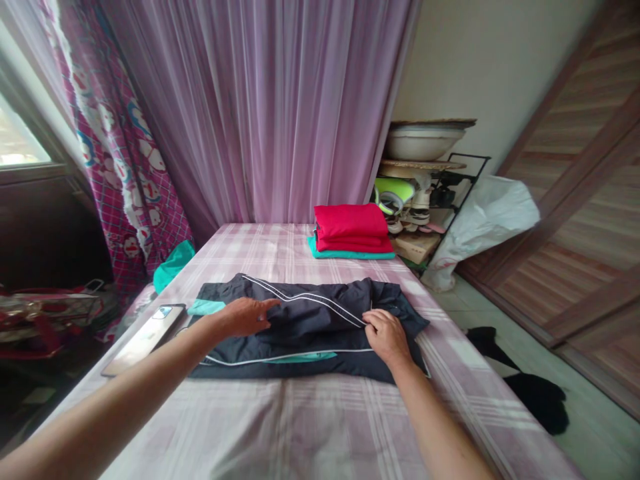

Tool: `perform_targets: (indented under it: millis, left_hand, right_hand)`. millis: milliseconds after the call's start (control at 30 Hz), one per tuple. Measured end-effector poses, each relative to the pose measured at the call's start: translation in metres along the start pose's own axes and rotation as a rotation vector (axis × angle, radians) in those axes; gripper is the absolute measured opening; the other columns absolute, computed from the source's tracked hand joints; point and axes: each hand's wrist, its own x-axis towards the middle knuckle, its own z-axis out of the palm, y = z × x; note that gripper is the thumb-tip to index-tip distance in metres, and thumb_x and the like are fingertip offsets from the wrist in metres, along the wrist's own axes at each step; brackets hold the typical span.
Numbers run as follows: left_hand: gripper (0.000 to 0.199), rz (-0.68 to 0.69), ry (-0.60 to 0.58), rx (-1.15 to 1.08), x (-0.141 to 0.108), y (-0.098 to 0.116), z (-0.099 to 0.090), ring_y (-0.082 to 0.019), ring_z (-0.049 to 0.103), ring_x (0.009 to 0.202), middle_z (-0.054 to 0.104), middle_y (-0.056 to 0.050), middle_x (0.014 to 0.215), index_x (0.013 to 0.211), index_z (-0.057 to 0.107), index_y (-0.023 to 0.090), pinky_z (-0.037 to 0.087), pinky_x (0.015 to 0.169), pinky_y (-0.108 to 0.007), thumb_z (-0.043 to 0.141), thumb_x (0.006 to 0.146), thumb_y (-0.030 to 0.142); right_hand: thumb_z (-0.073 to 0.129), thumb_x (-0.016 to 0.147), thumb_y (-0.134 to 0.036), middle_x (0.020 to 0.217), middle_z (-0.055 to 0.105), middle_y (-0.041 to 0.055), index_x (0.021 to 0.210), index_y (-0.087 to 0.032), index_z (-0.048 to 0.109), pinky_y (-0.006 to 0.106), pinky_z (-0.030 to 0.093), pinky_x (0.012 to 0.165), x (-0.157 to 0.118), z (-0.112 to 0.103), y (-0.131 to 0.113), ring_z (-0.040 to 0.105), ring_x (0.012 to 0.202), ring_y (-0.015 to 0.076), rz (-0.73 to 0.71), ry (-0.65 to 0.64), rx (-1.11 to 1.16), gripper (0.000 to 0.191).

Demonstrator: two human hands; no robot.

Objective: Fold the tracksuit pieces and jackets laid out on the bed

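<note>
A dark garment (310, 327) with white piping and turquoise patches lies partly folded across the checked tablecloth, its layers somewhat wrinkled. My left hand (249, 316) is over its left half, index finger stretched to the right and the fingers apart. At the right part, my right hand (385, 333) has its fingertips pinched on the cloth beside the end of the white piping. Behind the garment sits a folded stack of red cloth (353, 230) on top of a turquoise cloth (353, 253).
A phone (146, 339) lies at the table's left edge. Beyond it hangs a turquoise bag or cloth (173, 265). Purple curtains (280, 113) close off the back. On the right stand a loaded rack (450, 193), a white plastic bag (493, 217) and dark cloth (533, 393) on the floor.
</note>
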Motion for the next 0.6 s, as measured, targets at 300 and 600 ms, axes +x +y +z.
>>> perform_targets:
  millis: [300,600]
  left_hand:
    - [0.055,-0.113,0.141,0.18,0.05,-0.004,0.012,-0.027,0.051,0.132,0.059,-0.01,0.141,0.138,0.051,0.027,0.028,0.115,-0.051,0.056,0.085,0.016]
    - [0.024,-0.058,0.139,0.189,-0.001,0.004,-0.007,-0.025,0.068,0.1,0.073,-0.01,0.103,0.107,0.067,0.019,0.047,0.092,-0.039,0.051,0.089,0.022]
  right_hand:
    - [0.044,0.079,-0.006,0.105,0.075,0.0061,0.095,-0.02,0.076,0.032,0.046,0.094,-0.002,-0.009,-0.002,0.063,0.104,0.0214,-0.054,-0.147,-0.059,0.038]
    - [0.044,0.083,-0.007,0.103,0.076,0.0016,0.095,-0.025,0.076,0.026,0.046,0.087,0.027,-0.034,0.002,0.067,0.099,0.018,0.181,-0.394,-0.038,0.038]
